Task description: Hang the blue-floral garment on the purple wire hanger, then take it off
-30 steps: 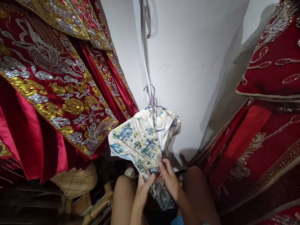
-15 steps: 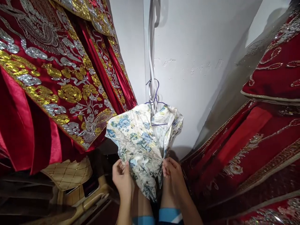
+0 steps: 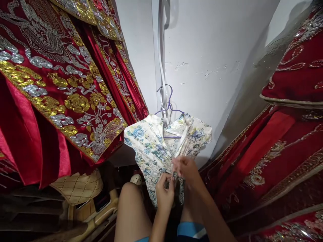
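A small cream dress with blue and green flowers (image 3: 153, 148) hangs on a purple wire hanger (image 3: 169, 107) from a white strap (image 3: 161, 60) on the wall. My left hand (image 3: 164, 192) pinches the dress's front edge from below. My right hand (image 3: 186, 168) grips the same front opening just above and to the right. Both hands meet at the middle of the dress. My bare knees show below the fabric.
Red robes with gold and silver embroidery (image 3: 58, 87) hang close on the left. More red embroidered garments (image 3: 282, 141) fill the right. A white wall (image 3: 209, 67) stands behind the dress. A quilted beige cushion (image 3: 75, 188) and a wooden piece lie at lower left.
My hands were apart at the dress's lower edges; now both have come together higher at its front opening. The dress has spread wider on the hanger, its right shoulder swung outward.
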Demonstrator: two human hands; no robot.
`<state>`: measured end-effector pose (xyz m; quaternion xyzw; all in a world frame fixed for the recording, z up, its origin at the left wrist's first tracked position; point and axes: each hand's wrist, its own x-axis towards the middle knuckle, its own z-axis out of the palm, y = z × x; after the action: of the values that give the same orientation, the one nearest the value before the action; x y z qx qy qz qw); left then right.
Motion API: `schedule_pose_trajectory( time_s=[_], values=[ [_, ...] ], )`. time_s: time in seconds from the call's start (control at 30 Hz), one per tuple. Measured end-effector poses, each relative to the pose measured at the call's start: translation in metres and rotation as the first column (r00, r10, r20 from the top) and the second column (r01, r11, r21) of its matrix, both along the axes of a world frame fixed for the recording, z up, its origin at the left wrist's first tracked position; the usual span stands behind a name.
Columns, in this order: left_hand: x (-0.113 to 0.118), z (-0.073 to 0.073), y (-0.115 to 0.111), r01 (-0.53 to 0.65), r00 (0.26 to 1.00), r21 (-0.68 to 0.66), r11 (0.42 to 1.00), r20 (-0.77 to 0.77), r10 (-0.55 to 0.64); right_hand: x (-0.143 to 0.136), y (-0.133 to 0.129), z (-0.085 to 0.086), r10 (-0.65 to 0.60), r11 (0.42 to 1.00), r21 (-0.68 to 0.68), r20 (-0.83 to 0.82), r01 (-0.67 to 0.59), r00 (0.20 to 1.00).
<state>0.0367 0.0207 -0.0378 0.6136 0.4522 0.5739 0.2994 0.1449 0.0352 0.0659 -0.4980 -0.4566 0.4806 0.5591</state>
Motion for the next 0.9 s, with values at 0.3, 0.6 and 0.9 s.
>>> schedule_pose_trajectory(
  time_s=[0.3, 0.6, 0.9],
  values=[
    [0.018, -0.009, -0.006, 0.092, 0.994, -0.103, 0.99, -0.045, -0.097, 0.008, 0.065, 0.109, 0.014, 0.938, 0.343, -0.182, 0.05, 0.983],
    [-0.016, 0.147, 0.055, -0.01, 0.996, 0.356, 0.935, -0.08, 0.042, 0.014, 0.046, 0.095, 0.042, 0.934, 0.357, -0.091, -0.006, 0.995],
    [-0.026, 0.228, 0.082, -0.026, 0.935, 0.639, 0.769, -0.255, 0.244, 0.012, 0.064, 0.062, -0.056, 0.932, 0.358, -0.01, 0.056, 0.998]
  ],
)
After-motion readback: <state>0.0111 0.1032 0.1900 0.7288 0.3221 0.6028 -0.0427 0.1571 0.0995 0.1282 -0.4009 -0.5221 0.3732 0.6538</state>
